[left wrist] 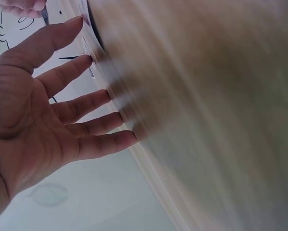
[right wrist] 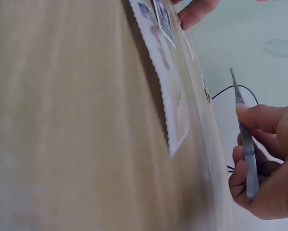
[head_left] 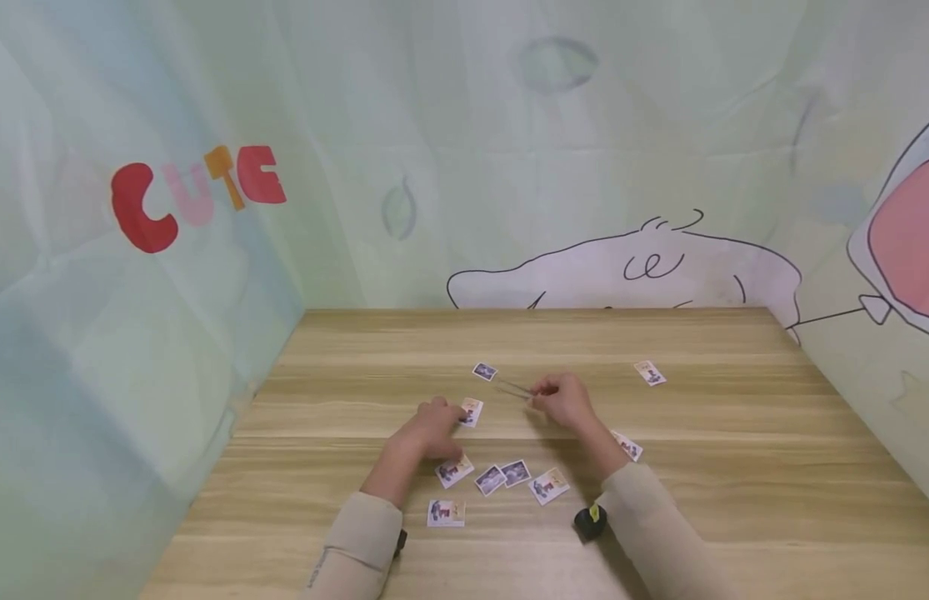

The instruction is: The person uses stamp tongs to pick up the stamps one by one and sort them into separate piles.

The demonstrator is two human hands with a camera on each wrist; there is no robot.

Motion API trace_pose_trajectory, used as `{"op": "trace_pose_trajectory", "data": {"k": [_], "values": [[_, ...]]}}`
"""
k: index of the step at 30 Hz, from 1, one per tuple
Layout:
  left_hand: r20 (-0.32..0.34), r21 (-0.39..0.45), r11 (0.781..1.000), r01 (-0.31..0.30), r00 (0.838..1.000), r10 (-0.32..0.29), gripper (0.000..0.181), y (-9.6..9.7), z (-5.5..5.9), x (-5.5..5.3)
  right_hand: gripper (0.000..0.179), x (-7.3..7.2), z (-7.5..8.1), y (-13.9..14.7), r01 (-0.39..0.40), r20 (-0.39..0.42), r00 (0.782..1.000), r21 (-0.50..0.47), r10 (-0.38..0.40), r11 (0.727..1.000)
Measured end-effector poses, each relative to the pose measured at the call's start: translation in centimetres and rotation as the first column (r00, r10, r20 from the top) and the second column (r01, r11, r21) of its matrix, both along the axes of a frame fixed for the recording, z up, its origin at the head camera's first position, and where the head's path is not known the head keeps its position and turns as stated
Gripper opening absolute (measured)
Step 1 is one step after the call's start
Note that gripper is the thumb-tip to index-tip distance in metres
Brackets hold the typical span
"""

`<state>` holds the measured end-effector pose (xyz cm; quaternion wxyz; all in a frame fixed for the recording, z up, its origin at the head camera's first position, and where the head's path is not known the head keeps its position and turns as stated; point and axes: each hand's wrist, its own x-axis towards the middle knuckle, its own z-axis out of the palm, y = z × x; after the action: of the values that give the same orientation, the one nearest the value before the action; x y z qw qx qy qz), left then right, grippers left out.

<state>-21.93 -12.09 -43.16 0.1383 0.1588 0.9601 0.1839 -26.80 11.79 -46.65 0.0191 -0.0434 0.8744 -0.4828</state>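
My right hand (head_left: 565,402) grips a pair of metal tweezers (right wrist: 247,149) between thumb and fingers. In the head view, their tips point left, close to a small dark stamp (head_left: 484,372) with a white border. My left hand (head_left: 434,429) reaches over the table with fingers spread, fingertips at the wood in the left wrist view. Its index finger and thumb are beside a colourful stamp (head_left: 472,412), partly covering it. Just below that hand lies another colourful stamp (head_left: 454,472). A scalloped-edge stamp (right wrist: 163,77) shows up close in the right wrist view.
Two dark stamps (head_left: 516,473) lie touching near a colourful stamp (head_left: 550,486) on the wooden table (head_left: 734,517). More stamps lie at front left (head_left: 446,513), by the right forearm (head_left: 627,447) and at far right (head_left: 650,372). A printed cloth wall (head_left: 404,150) encloses the table.
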Motion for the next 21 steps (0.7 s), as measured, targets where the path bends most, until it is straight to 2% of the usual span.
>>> {"op": "trace_pose_trajectory", "data": {"k": [5, 12, 17, 21], "values": [[0.003, 0.002, 1.0, -0.003, 1.0, 0.003, 0.067, 0.0, -0.1, 0.0, 0.014, 0.2, -0.2, 0.5, -0.045, -0.078, 0.996, 0.0, 0.045, 0.999], [0.005, 0.001, 1.0, -0.008, 1.0, 0.008, 0.068, 0.0, -0.1, 0.0, 0.014, 0.1, 0.1, 1.1, -0.19, -0.135, 0.971, 0.071, 0.198, 0.979], [0.009, 0.006, 1.0, -0.007, 1.0, 0.007, 0.067, 0.0, -0.1, 0.0, 0.013, -0.2, 0.3, 1.2, -0.281, -0.125, 0.946, 0.134, 0.297, 0.95], [0.015, 0.009, 1.0, -0.007, 1.0, 0.007, 0.067, -0.1, -0.1, 0.1, 0.012, -0.6, 0.3, 1.2, -0.293, -0.076, 0.95, 0.136, 0.304, 0.946]]}}
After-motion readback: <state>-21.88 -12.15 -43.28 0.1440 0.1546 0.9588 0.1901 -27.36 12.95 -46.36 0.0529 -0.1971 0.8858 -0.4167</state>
